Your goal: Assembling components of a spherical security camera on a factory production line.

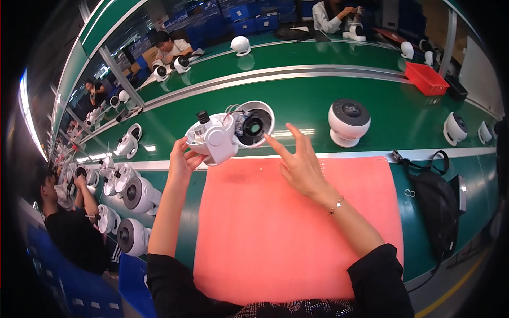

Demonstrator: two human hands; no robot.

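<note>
My left hand (pixel 183 160) grips an opened white security camera (pixel 217 140) from its left side, above the far edge of a pink mat (pixel 297 233). The camera's rear shell faces up, with a black cylindrical part standing in it. Thin wires run from it to the round front cover (pixel 269 114), which is swung out to the right and shows a dark inside with a lens ring. My right hand (pixel 303 168) is open, fingers spread. Its index fingertip is at the lower right rim of the front cover; whether it touches, I cannot tell.
An assembled white camera (pixel 349 123) stands on the green conveyor belt, another (pixel 455 129) farther right. Several cameras (pixel 139 195) crowd the left bench beside a co-worker (pixel 71 228). A black bag (pixel 435 201) lies right of the mat. Beyond the rail is a red bin (pixel 426 79).
</note>
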